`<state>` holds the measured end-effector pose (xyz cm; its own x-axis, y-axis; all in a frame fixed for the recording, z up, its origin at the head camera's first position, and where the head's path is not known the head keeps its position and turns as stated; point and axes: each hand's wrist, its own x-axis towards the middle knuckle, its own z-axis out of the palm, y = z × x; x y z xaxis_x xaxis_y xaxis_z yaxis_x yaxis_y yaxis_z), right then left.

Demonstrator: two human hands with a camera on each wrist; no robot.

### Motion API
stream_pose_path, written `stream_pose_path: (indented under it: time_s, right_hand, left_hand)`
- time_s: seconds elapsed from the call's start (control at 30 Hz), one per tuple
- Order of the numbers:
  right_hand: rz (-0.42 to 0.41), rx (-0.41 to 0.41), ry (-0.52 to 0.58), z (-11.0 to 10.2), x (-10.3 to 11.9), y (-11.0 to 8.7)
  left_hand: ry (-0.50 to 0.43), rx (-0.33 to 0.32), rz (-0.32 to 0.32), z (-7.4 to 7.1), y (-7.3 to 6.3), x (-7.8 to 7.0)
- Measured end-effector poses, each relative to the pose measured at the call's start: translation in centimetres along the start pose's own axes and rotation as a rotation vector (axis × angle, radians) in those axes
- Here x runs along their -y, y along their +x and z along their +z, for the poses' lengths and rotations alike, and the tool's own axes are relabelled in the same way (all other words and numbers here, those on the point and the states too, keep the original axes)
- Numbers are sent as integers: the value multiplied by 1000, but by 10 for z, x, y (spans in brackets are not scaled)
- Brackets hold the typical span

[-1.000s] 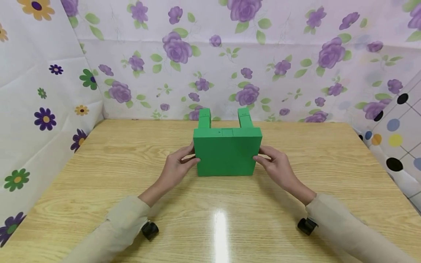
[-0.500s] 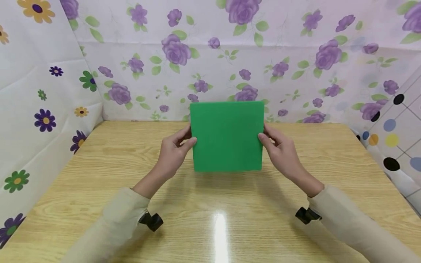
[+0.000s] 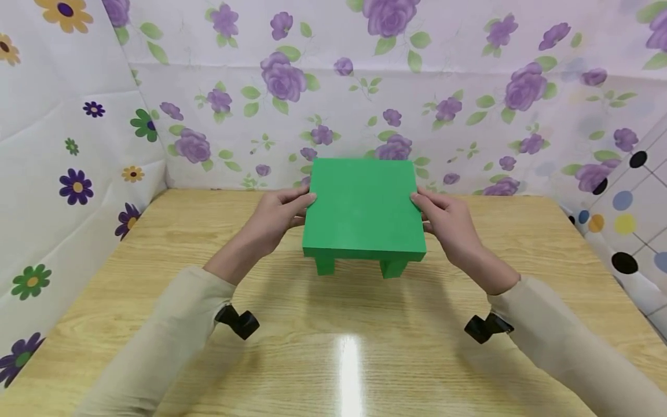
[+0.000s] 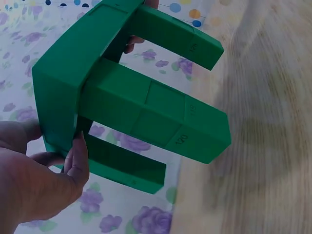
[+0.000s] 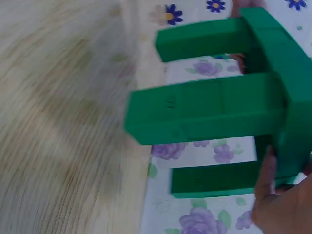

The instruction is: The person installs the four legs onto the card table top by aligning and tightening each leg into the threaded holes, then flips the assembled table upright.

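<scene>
A small green stool (image 3: 363, 205) with a square top and block legs is upright in the head view, its top tipped slightly toward me. Its left edge is gripped by my left hand (image 3: 273, 219), thumb on the top and fingers beneath. On the opposite edge my right hand (image 3: 449, 229) holds it the same way. In the left wrist view, a leg (image 4: 158, 114) carries the printed number 120, and the left fingers (image 4: 78, 161) curl under the rim. The right wrist view shows the legs (image 5: 204, 107) with their ends apart from the wooden tabletop.
The wooden table (image 3: 292, 347) spreads beneath, with a bright reflection toward the front. A purple-flowered cloth (image 3: 208, 35) hangs behind it. Patterned cloths also line the left (image 3: 47, 231) and right (image 3: 625, 202) sides. A black wrist camera (image 3: 238, 321) sits under each sleeve.
The stool first lay tipped with legs pointing away and its top facing me. Both hands lifted it and rotated it, so its legs now point down.
</scene>
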<state>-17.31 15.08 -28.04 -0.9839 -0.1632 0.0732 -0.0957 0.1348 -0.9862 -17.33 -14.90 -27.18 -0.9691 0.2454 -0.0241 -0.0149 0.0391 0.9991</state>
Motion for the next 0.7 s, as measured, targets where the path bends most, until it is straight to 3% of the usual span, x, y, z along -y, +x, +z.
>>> stream_pose_path:
  time_s: [0.1, 0.23, 0.7]
  right_hand:
    - [94, 52, 22, -2, 0, 5]
    - [155, 108, 15, -3, -4, 10]
    - [194, 162, -6, -4, -27, 18]
  left_hand:
    - [-48, -19, -83, 1, 6, 6]
    - [-78, -40, -155, 0, 10, 14]
    - [-103, -47, -192, -1, 17, 35]
